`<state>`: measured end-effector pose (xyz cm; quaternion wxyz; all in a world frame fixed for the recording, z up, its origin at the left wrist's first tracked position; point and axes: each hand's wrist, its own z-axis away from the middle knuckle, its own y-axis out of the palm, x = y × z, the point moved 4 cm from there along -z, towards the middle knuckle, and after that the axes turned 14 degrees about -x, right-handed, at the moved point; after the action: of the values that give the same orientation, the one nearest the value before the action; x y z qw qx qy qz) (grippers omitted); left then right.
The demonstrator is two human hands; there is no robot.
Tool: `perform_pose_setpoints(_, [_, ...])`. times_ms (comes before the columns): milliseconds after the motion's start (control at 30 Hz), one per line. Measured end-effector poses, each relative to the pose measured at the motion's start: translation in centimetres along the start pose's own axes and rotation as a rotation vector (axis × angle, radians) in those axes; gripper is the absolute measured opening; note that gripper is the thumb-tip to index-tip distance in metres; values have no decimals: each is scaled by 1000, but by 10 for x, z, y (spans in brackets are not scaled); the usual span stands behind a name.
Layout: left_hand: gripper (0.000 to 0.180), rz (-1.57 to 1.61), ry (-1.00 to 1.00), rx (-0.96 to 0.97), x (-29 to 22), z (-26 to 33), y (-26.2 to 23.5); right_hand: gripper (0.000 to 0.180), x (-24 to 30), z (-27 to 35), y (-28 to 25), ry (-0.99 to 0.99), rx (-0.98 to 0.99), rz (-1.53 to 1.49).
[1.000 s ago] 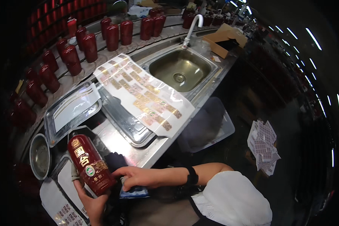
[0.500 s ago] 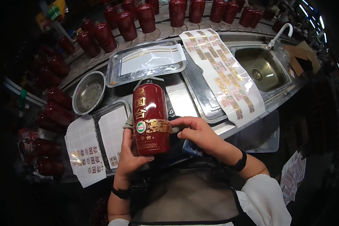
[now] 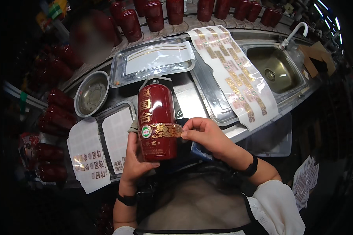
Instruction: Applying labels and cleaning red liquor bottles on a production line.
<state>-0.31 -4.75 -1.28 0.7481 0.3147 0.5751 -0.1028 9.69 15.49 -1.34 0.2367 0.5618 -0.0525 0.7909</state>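
Right grip (image 3: 206, 135) has drawn back, pinching a thin gold-patterned film strip (image 3: 166, 130) at three o'clock on the glossy dark-red shouldered bottle (image 3: 157, 105), cradled by the left grip (image 3: 135, 166); uneven pulling could crease the strip.

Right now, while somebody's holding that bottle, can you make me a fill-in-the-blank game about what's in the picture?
1. The big bottle in the left hand is dark ____ in colour.
2. The right hand pinches the end of a shiny strip that is mostly ____ in colour.
3. The curved faucet by the sink is ____ in colour.
4. In the picture, the metal bowl is on the ____ side of the bottle (left or right).

Missing words: red; gold; white; left.
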Motion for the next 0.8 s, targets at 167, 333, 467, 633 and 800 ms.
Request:
perform_pose_setpoints(167, [129,-6,-6,1,4,0,-1,13,6,5,1,56,44,-311])
perform_pose_setpoints(333, [128,-2,4,1,1,-1,1,14,0,0,0,102,43,-319])
perform_pose_setpoints(467, [125,-2,-13,4,1,1,-1,15,-7,-7,-2,13,-50,-103])
perform_pose_setpoints(633, [123,5,-17,14,0,0,-1,12,-6,-10,3,-41,-117,-19])
perform_pose_setpoints(800, [121,-8,-23,14,1,0,-1,32,22,27,-2,-565,-368,238])
